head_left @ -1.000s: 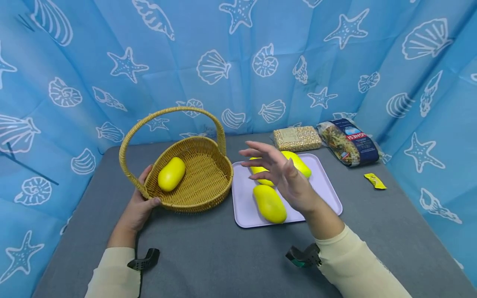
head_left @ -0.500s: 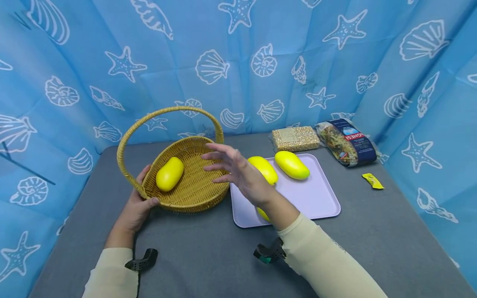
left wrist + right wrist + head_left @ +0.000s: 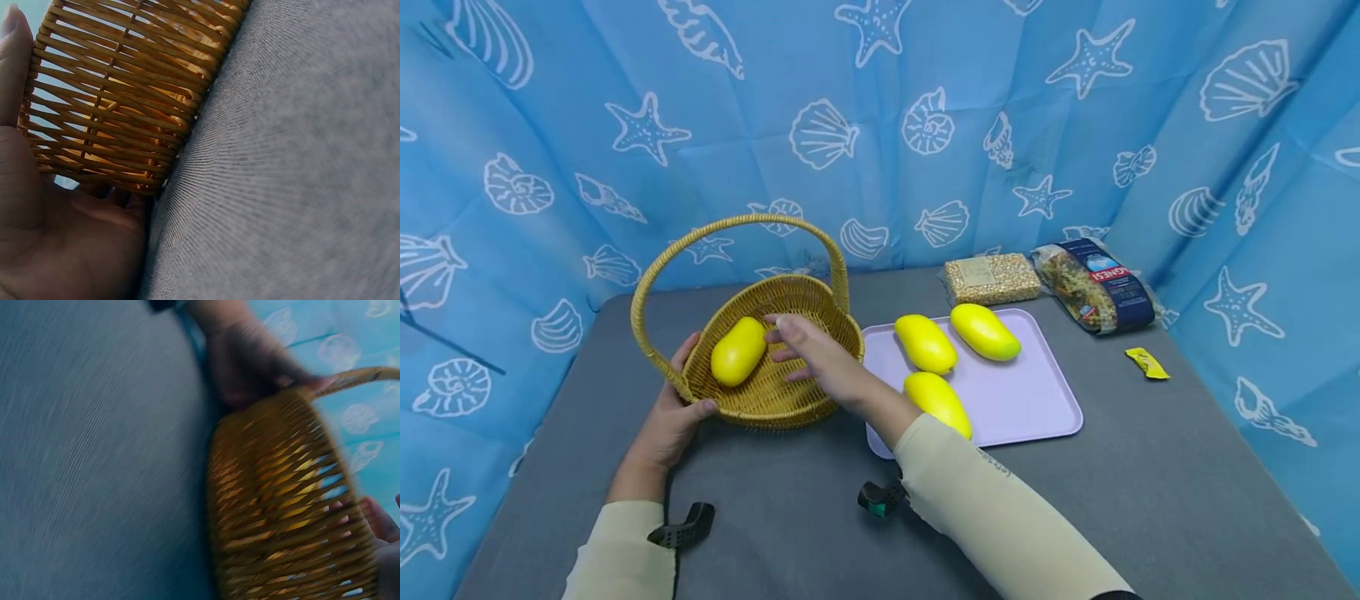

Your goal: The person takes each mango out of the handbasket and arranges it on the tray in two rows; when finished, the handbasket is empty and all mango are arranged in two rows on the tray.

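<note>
A wicker basket (image 3: 790,413) with a tall arched handle stands on the left of the table, one yellow mango (image 3: 737,352) inside it. My left hand (image 3: 676,421) grips the basket's left side, thumb over the rim; the left wrist view shows the palm (image 3: 75,244) against the woven wall. Over the basket's inside reaches my right hand (image 3: 820,354), fingers loosely extended beside the mango and nothing held. Whether it touches the mango I cannot tell. On a pale purple tray (image 3: 1022,400) lie three more mangoes: one at the left (image 3: 925,343), another at the back (image 3: 985,332), the last in front (image 3: 938,403).
Behind the tray lies a clear pack of grains (image 3: 992,279), next to a dark blue pasta bag (image 3: 1097,287). A small yellow wrapped packet (image 3: 1147,363) lies at the right. A blue shell-print curtain (image 3: 880,125) encloses the grey table (image 3: 775,517) at the back and sides.
My right hand has moved left from above the tray to inside the basket's opening, uncovering the mangoes on the tray. The left hand has kept its grip on the basket.
</note>
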Demonstrator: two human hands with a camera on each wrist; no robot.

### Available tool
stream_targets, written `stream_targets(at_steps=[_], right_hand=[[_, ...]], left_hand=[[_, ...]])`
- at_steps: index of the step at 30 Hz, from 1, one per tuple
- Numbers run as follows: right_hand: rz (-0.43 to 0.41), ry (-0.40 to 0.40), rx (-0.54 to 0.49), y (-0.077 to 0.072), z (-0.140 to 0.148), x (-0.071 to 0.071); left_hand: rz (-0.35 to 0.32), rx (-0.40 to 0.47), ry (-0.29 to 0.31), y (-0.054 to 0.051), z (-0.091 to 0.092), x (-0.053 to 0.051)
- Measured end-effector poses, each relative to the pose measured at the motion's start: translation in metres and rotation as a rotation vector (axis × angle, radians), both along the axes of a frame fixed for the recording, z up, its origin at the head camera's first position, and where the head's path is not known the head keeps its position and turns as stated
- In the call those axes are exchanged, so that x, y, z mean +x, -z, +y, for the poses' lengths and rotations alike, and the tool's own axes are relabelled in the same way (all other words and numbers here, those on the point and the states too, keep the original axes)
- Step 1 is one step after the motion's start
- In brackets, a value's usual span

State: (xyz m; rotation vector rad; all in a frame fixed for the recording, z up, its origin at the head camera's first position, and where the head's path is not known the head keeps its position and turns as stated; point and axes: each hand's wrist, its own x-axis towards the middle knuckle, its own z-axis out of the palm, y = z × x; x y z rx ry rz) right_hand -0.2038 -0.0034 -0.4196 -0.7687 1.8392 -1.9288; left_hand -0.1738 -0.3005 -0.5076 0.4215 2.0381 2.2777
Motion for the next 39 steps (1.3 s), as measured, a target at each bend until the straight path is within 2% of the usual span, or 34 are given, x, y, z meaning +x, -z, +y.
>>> stream_targets(at_steps=[6, 10, 13, 21, 24, 28, 31, 34, 39], right_hand=[[-0.003, 0.026, 0.117, 0.008, -0.016, -0.008], [0.098, -0.004, 0.274, 0.007, -0.031, -0.010], [0.164, 0.011, 0.369, 0.006, -0.039, -0.011], [0.262, 0.065, 0.431, 0.010, -0.050, -0.019], [0.328, 0.073, 0.491, 0.015, -0.054, -0.023], [0.427, 0.047, 0.620, 0.022, -0.060, -0.028], [0.465, 0.014, 0.706, 0.023, -0.062, -0.027], [0.477, -0.012, 0.766, 0.024, -0.062, -0.026], [0.481, -0.029, 0.800, 0.025, -0.064, -0.025]], left_hand=[[0.007, 0.011, -0.008, -0.002, -0.001, 0.003], [0.015, 0.009, -0.016, -0.003, -0.005, 0.004], [0.005, -0.003, -0.011, -0.003, -0.006, 0.004], [0.003, -0.007, -0.004, -0.002, -0.005, 0.004], [0.009, -0.002, 0.001, 0.000, -0.005, 0.004], [0.023, 0.006, 0.013, 0.001, -0.004, 0.002], [0.024, 0.008, 0.021, 0.001, -0.002, 0.001], [0.019, 0.009, 0.016, 0.000, 0.000, 0.002], [0.010, -0.006, 0.007, -0.002, 0.001, 0.001]])
